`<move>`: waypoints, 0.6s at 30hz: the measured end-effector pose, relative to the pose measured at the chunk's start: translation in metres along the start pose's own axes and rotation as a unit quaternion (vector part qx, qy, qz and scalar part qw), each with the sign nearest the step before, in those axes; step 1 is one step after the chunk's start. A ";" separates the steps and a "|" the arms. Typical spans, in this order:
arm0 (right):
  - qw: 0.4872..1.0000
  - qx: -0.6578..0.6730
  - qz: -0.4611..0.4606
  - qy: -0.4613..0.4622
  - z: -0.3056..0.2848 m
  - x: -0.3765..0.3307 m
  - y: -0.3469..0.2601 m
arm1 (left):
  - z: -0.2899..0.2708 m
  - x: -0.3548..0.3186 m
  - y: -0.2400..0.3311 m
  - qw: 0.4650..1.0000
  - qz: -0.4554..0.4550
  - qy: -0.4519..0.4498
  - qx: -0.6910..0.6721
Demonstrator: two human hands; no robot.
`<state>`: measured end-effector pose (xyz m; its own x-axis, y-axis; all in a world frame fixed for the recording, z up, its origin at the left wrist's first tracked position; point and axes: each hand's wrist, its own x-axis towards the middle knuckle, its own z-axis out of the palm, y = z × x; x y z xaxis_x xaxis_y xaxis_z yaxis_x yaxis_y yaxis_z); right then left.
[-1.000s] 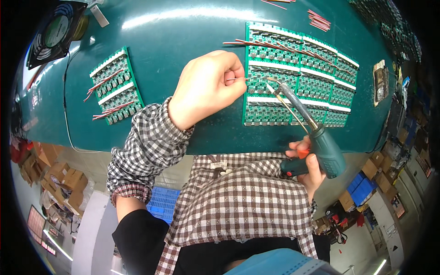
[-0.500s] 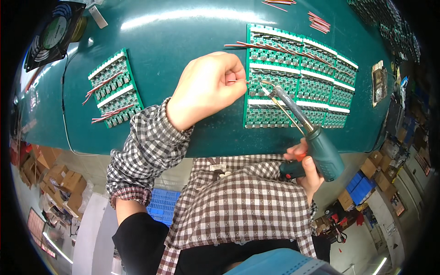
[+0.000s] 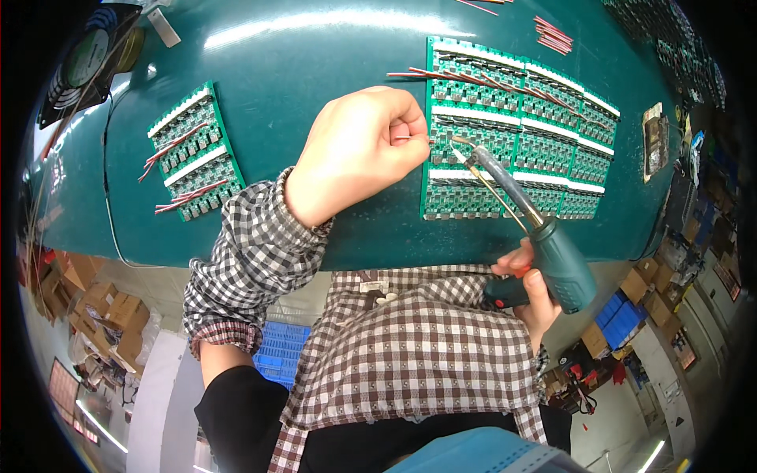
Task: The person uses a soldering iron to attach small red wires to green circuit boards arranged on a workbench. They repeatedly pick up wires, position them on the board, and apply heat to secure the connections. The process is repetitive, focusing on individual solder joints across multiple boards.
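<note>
My left hand (image 3: 367,146) is closed in a pinch on a thin wire (image 3: 404,137) at the left edge of a large green circuit board panel (image 3: 473,146). Most of the wire is hidden by the fingers. My right hand (image 3: 536,296) grips a green pistol-shaped soldering iron (image 3: 561,264). Its tip and a thin metal feed tube lie over the panel's second row, a short way right of my left fingertips. Several red and white wires (image 3: 481,80) lie across the panel's upper row.
A smaller circuit board panel (image 3: 199,150) with wires lies at left. Behind it stand a black fan (image 3: 83,63) and a cable (image 3: 108,181). Loose wires (image 3: 553,35) rest at the far right, near a worn block (image 3: 654,142). A blue crate (image 3: 281,347) sits below the table edge.
The soldering iron's tip has shifted slightly right, away from my left fingertips. My left hand keeps its pinch, almost still.
</note>
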<state>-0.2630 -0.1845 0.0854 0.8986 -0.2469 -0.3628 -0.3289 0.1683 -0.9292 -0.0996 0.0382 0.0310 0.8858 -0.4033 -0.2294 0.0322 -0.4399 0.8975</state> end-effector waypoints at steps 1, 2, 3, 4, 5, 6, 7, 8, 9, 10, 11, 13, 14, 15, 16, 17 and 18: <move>1.000 -0.005 0.002 -0.001 0.001 0.000 -0.001 | 0.000 0.000 0.000 1.000 0.004 0.000 0.004; 1.000 -0.011 0.004 -0.003 0.001 0.000 -0.002 | 0.001 0.000 -0.001 1.000 0.008 0.001 0.008; 1.000 -0.016 0.006 -0.001 0.002 0.000 -0.003 | 0.002 0.000 -0.001 1.000 0.012 0.002 0.012; 1.000 -0.022 0.008 0.001 0.003 0.000 -0.004 | 0.002 0.000 -0.001 1.000 0.014 0.003 0.013; 1.000 -0.027 0.010 0.003 0.003 -0.001 -0.004 | 0.003 0.000 -0.001 1.000 0.016 0.005 0.014; 1.000 -0.026 0.010 0.002 0.003 -0.001 -0.004 | 0.003 0.000 -0.002 1.000 0.018 0.007 0.014; 1.000 -0.026 0.009 0.002 0.003 -0.001 -0.003 | 0.003 0.001 -0.002 1.000 0.017 0.005 0.013; 1.000 -0.025 0.009 0.001 0.003 -0.001 -0.003 | 0.003 0.001 -0.001 1.000 0.016 0.004 0.012; 1.000 -0.024 0.006 0.000 0.002 -0.001 -0.003 | 0.002 0.001 -0.001 1.000 0.016 0.002 0.011; 1.000 -0.023 0.004 -0.001 0.002 0.000 -0.003 | 0.002 0.001 -0.001 1.000 0.015 0.001 0.013; 1.000 -0.022 0.002 -0.001 0.002 0.000 -0.003 | 0.002 0.001 0.000 1.000 0.014 -0.001 0.016; 1.000 -0.023 0.005 -0.001 0.003 0.000 -0.004 | 0.003 0.002 0.000 1.000 0.017 0.000 0.022; 1.000 -0.023 0.006 0.000 0.003 0.000 -0.005 | 0.003 0.003 0.001 0.999 0.022 0.001 0.026; 1.000 -0.025 0.006 -0.002 0.002 0.001 -0.005 | 0.003 0.003 0.001 0.999 0.025 0.004 0.031; 1.000 -0.027 0.005 -0.004 0.002 0.001 -0.004 | 0.003 0.003 0.000 0.999 0.025 0.005 0.032; 1.000 -0.029 0.005 -0.006 0.002 0.001 -0.003 | 0.003 0.002 0.000 0.999 0.025 0.006 0.033; 1.000 -0.030 0.007 -0.004 0.002 0.001 -0.003 | 0.003 0.002 0.000 0.999 0.026 0.005 0.033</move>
<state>-0.2602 -0.1835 0.0882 0.8960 -0.2362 -0.3760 -0.3585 0.1149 -0.9264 -0.0990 0.0345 0.0292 0.8904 -0.4184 -0.1793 -0.0441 -0.4714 0.8808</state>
